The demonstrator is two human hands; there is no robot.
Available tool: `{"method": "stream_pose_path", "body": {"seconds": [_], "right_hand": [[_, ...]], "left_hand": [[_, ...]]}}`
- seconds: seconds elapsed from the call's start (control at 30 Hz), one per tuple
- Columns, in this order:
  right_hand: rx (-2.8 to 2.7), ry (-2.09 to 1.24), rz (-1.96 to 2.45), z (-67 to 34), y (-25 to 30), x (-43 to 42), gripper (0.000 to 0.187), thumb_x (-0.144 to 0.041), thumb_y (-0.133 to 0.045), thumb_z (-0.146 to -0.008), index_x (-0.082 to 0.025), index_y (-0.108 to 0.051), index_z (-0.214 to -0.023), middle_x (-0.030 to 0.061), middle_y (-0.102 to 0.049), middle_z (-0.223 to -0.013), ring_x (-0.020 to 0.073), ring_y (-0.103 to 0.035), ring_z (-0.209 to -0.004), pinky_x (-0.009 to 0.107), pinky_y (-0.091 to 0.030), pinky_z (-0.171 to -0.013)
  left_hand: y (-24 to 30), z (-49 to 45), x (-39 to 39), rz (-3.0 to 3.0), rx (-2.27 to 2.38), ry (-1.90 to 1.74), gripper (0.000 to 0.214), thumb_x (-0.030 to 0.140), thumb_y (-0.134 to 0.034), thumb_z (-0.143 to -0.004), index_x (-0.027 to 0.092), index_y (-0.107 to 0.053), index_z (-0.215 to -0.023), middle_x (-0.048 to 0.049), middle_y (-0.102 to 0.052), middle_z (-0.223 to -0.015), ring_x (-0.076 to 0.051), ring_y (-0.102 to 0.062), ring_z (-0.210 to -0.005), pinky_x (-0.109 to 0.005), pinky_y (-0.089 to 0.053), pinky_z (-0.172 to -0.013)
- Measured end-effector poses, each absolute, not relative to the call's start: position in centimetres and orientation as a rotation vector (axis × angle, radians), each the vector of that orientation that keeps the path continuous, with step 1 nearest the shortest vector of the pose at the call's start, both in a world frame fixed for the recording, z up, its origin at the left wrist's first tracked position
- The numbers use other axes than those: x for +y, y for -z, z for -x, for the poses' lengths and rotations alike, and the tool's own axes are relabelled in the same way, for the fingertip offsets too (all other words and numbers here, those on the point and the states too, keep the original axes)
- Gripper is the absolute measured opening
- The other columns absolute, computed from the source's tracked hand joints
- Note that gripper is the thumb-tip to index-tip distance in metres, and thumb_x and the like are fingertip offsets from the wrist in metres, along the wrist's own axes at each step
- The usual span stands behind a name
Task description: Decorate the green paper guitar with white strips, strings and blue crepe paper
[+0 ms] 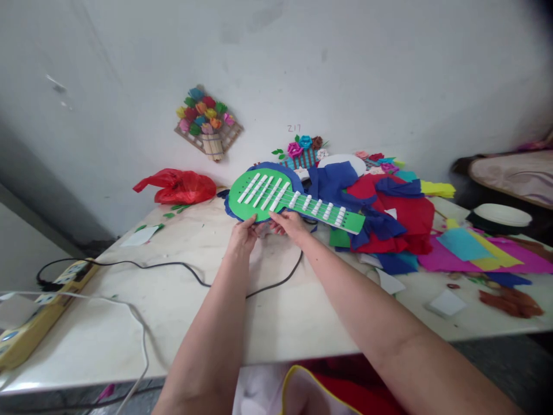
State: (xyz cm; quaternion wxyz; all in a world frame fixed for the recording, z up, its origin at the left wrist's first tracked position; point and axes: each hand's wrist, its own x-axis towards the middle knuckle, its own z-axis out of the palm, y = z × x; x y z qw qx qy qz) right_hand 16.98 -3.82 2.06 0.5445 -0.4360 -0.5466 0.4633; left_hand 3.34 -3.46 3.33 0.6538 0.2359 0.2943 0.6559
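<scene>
A green craft guitar (253, 208) with white strips, thin strings and a blue crinkled edge is held up, tilted, over the table. Its round body is at the left and its neck points right. My left hand (245, 233) pinches the lower edge of the body. Near where body meets neck, my right hand (290, 226) grips the same edge. The fingers behind the guitar are partly hidden. Just right of the neck lies a heap of blue and red crepe paper (389, 213).
A red plastic bag (184, 187) sits at the back left. A power strip (52, 305) lies along the left edge, and a black cable (168, 264) crosses the table (173, 323). Magenta paper (458, 256) and scraps cover the right side. A flower decoration (207, 121) hangs on the wall.
</scene>
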Motion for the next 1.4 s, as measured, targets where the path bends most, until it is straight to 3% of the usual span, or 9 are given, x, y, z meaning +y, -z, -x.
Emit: {"method": "stream_pose_path", "body": {"seconds": [0.27, 0.63, 0.87, 1.17, 1.4], "right_hand": [[-1.125, -1.214, 0.994, -16.63, -2.22, -3.69, 0.019, -0.028, -0.062, -0.069, -0.013, -0.057, -0.058, 0.0008, -0.061, -0.052, 0.0076, -0.053, -0.038, 0.016, -0.034, -0.033], [-1.069, -1.229, 1.013, -16.53, -2.27, -3.74, 0.016, -0.021, -0.06, -0.069, -0.013, -0.055, -0.056, 0.0014, -0.061, -0.049, 0.0075, -0.053, -0.038, 0.016, -0.035, -0.033], [-1.081, -1.221, 1.004, -16.47, -2.15, -3.71, 0.018, -0.024, -0.062, -0.069, -0.013, -0.054, -0.056, 0.001, -0.06, -0.05, 0.0074, -0.052, -0.037, 0.016, -0.035, -0.033], [-1.102, -1.311, 0.918, -17.17, -2.01, -3.46, 0.037, -0.046, -0.047, -0.08, -0.013, -0.056, -0.066, 0.0057, -0.064, -0.056, 0.009, -0.054, -0.039, 0.016, -0.036, -0.033], [-1.091, -1.277, 0.886, -16.98, -2.21, -3.64, 0.023, -0.034, -0.052, -0.075, -0.013, -0.055, -0.066, 0.0041, -0.064, -0.055, 0.0094, -0.054, -0.039, 0.017, -0.036, -0.034]], "left_hand": [[-3.21, -3.5, -3.42, -0.615, 0.641, -1.516, 0.018, -0.002, -0.059, -0.065, 0.008, -0.059, -0.079, -0.0064, -0.067, -0.074, -0.015, -0.063, -0.058, -0.025, -0.055, -0.054], [-3.22, -3.39, -3.55, -0.636, 0.653, -1.507, 0.02, -0.002, -0.06, -0.063, 0.008, -0.059, -0.08, -0.0063, -0.067, -0.074, -0.016, -0.064, -0.06, -0.026, -0.054, -0.056], [-2.84, -3.3, -3.79, -0.792, 0.697, -1.368, 0.026, 0.005, -0.064, -0.064, 0.006, -0.059, -0.089, -0.0122, -0.067, -0.071, -0.022, -0.066, -0.063, -0.03, -0.054, -0.06], [-3.09, -3.1, -3.61, -0.66, 0.799, -1.389, 0.013, 0.0, -0.059, -0.066, 0.005, -0.058, -0.077, -0.0107, -0.065, -0.063, -0.021, -0.064, -0.056, -0.027, -0.053, -0.052], [-3.18, -3.11, -3.62, -0.546, 0.801, -1.376, 0.012, 0.0, -0.054, -0.07, 0.006, -0.059, -0.08, -0.011, -0.065, -0.063, -0.02, -0.065, -0.06, -0.025, -0.053, -0.056]]}}
